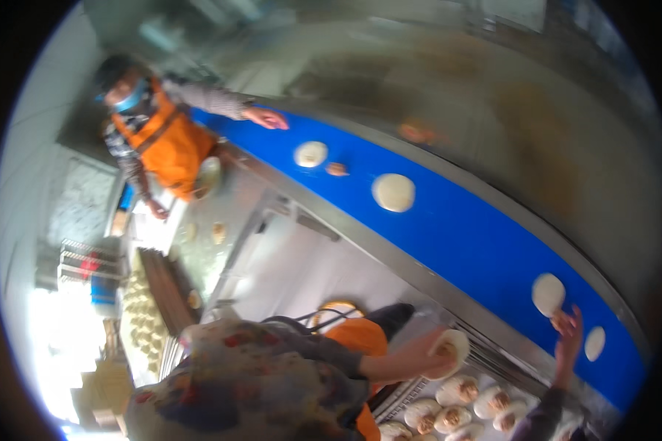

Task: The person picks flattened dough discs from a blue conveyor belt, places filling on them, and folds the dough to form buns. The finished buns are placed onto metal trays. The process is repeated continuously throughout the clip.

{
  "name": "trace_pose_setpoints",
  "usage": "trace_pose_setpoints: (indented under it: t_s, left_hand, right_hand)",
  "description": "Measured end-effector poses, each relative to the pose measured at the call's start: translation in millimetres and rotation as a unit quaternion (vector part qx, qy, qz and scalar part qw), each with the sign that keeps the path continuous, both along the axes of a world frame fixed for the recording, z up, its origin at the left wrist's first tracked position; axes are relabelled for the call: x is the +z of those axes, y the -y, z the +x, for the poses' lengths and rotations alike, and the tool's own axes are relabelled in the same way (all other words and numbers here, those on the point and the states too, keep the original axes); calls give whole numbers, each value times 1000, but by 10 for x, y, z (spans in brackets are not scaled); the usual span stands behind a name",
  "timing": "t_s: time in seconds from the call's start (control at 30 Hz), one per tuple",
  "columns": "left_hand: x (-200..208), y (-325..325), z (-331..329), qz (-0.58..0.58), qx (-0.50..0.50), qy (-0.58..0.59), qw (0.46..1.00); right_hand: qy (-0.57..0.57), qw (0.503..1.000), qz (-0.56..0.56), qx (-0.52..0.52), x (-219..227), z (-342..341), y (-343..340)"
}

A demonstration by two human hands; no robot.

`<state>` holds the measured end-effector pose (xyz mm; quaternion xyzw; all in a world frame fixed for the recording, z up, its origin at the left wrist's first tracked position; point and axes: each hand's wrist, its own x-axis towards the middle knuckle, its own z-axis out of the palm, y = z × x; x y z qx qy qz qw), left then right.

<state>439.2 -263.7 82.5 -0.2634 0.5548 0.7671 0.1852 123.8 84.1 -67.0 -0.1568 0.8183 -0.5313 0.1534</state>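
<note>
White dough round [459, 347] lay cupped in my left grip [418, 359]; right grip's [567, 334] closure unclear; keeping it level seemed wise.

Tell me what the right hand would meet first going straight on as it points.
Probably the pale dough round on the blue belt, just beyond the right hand; blur and depth hide whether they touch.

Boxes [99, 393] are stacked below the rack [87, 259]; above and right of it, an orange apron [171, 147] is worn by a person [212, 98].
</note>
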Motion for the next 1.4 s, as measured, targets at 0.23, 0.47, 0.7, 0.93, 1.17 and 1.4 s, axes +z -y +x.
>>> trace_pose_setpoints:
  t_s: [0.23, 0.47, 0.7, 0.93, 1.17, 1.4]
  left_hand:
    - [232, -166, 174, -54, -61, -40, 996]
    - [219, -148, 205, -2, -77, -12, 997]
    - [236, -256, 156, 72, -88, -33, 993]
    - [401, -555, -146, 205, -167, -19, 964]
    - [346, -1299, 17, 128, -353, -83, 923]
    - [508, -1718, -200, 184, -418, -186, 870]
  right_hand:
    - [-49, 981, 185, -16, 568, 501, 1413]
    - [-60, 989, 128, 45, 751, 851, 1666]
    - [115, 992, -13, -43, 1443, 1492, 1002]
    - [132, 935, -62, -322, 1996, 2687, -709]
    - [107, 895, 16, -433, 2164, 4253, -1751]
    - [79, 891, -144, -423, 1836, 4273, -1624]
